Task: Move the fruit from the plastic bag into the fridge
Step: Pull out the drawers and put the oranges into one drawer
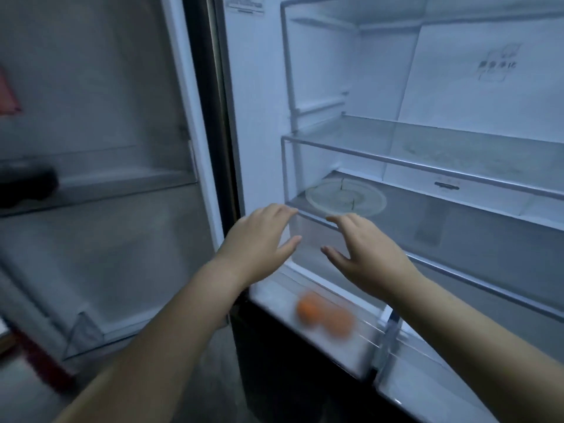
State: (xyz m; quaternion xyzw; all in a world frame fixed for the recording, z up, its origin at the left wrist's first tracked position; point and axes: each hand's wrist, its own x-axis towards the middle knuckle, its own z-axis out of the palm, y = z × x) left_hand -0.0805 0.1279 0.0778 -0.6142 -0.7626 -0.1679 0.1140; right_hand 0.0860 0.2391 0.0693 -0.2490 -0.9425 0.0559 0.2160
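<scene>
Under the left hand (259, 242) and right hand (363, 254), 2 oranges (308, 311) lie in the fridge drawer (364, 346).
Both hold nothing, fingers spread wide, clear of the oranges.

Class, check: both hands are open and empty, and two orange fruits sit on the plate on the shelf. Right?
No. The head view shows the orange fruits in the bottom drawer, not on the plate. Left hand and right hand are open, empty.
</scene>
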